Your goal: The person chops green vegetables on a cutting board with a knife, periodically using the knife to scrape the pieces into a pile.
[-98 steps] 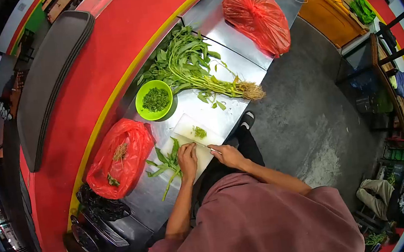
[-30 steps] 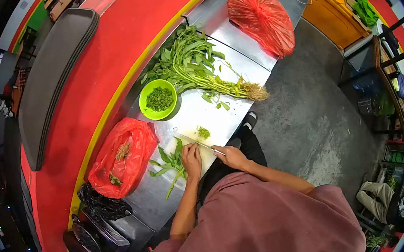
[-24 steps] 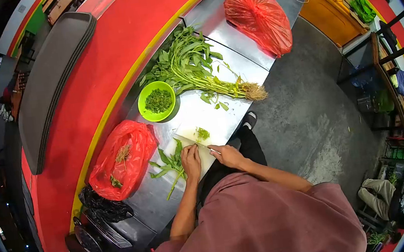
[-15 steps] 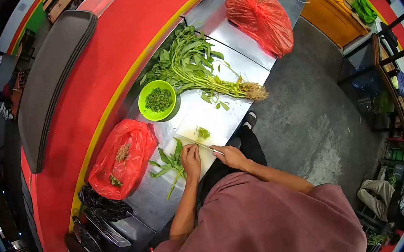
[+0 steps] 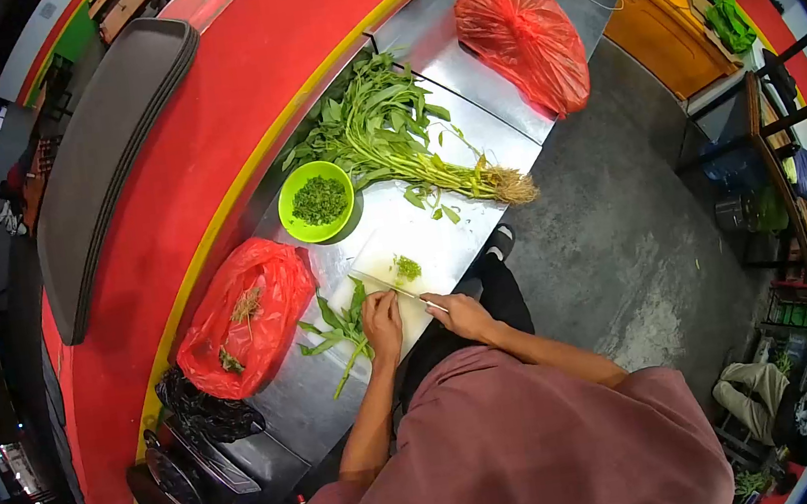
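Currently the right grip point(image 5: 462, 315) holds one knife point(image 5: 412, 294) over one board point(image 5: 412, 321)

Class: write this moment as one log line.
right-hand grip: thin-bladed metal knife | left-hand grip: beside leafy green sprigs | white rectangular cutting board: chopped green pile

Bright glare whitens the steel counter point(image 5: 481, 132), while fisheye distortion bends everything toward blackened corners.

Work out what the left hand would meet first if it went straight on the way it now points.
Most likely the knife: its blade slants across the line just ahead of the left hand, though its height above the cutting board is unclear.
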The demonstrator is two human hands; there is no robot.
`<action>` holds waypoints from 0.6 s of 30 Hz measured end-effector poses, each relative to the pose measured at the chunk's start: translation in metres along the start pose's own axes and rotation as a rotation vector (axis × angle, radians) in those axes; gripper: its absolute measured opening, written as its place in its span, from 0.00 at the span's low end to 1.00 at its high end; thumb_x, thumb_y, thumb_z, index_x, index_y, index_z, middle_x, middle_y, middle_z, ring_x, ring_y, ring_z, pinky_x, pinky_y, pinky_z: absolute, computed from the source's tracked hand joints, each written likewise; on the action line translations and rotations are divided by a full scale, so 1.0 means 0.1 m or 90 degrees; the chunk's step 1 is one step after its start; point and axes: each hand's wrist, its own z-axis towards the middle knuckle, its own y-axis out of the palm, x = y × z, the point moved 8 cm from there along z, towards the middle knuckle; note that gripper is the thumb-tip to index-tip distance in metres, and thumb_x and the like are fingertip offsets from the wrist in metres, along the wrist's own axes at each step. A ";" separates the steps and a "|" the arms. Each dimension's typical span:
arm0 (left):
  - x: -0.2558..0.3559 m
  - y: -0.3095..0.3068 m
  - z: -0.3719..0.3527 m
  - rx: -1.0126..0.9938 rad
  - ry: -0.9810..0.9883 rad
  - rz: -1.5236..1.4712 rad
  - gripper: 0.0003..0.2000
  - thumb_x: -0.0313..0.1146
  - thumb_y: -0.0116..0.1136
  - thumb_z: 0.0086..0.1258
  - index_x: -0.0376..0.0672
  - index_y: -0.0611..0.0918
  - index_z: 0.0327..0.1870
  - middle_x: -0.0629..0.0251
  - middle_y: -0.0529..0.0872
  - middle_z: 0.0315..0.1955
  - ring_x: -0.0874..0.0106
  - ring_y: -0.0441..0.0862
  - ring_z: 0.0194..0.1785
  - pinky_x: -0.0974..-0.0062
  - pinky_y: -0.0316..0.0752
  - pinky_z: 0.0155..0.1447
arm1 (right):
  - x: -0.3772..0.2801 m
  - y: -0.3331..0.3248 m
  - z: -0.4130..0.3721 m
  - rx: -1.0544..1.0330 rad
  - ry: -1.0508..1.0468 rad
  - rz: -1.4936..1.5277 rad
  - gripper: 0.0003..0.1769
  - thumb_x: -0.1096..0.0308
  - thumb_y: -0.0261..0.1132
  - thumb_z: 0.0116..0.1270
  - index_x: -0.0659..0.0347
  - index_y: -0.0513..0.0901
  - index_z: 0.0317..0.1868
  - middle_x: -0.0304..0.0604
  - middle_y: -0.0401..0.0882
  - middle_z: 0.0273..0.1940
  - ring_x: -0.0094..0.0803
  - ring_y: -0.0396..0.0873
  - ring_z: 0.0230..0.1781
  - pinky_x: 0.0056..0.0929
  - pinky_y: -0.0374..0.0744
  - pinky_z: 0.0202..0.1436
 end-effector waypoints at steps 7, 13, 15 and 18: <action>0.01 -0.01 0.03 0.008 0.013 -0.006 0.06 0.23 0.66 0.72 0.36 0.89 0.47 0.56 0.86 0.41 0.56 0.83 0.47 0.62 0.77 0.54 | -0.06 0.01 0.09 0.017 -0.013 -0.004 0.23 0.54 0.57 0.83 0.58 0.82 0.66 0.66 0.87 0.41 0.65 0.85 0.44 0.57 0.82 0.50; 0.01 -0.01 0.03 -0.003 -0.004 0.000 0.06 0.26 0.66 0.73 0.36 0.89 0.47 0.56 0.86 0.42 0.55 0.83 0.47 0.61 0.77 0.54 | 0.08 0.04 -0.01 -0.018 0.042 0.023 0.23 0.53 0.58 0.82 0.54 0.82 0.68 0.64 0.87 0.40 0.65 0.85 0.44 0.57 0.82 0.49; 0.02 -0.01 0.01 -0.005 -0.003 -0.006 0.07 0.25 0.66 0.72 0.36 0.89 0.47 0.56 0.86 0.42 0.55 0.83 0.47 0.62 0.77 0.54 | 0.13 0.10 0.03 -0.023 0.044 0.030 0.22 0.53 0.58 0.82 0.54 0.82 0.68 0.64 0.87 0.40 0.65 0.85 0.44 0.56 0.82 0.50; 0.00 0.00 0.00 -0.012 0.000 -0.003 0.08 0.22 0.66 0.71 0.36 0.89 0.48 0.56 0.86 0.42 0.56 0.83 0.48 0.62 0.77 0.54 | 0.12 0.14 0.13 0.021 -0.021 -0.010 0.23 0.53 0.58 0.82 0.54 0.82 0.68 0.63 0.88 0.42 0.65 0.85 0.45 0.56 0.82 0.52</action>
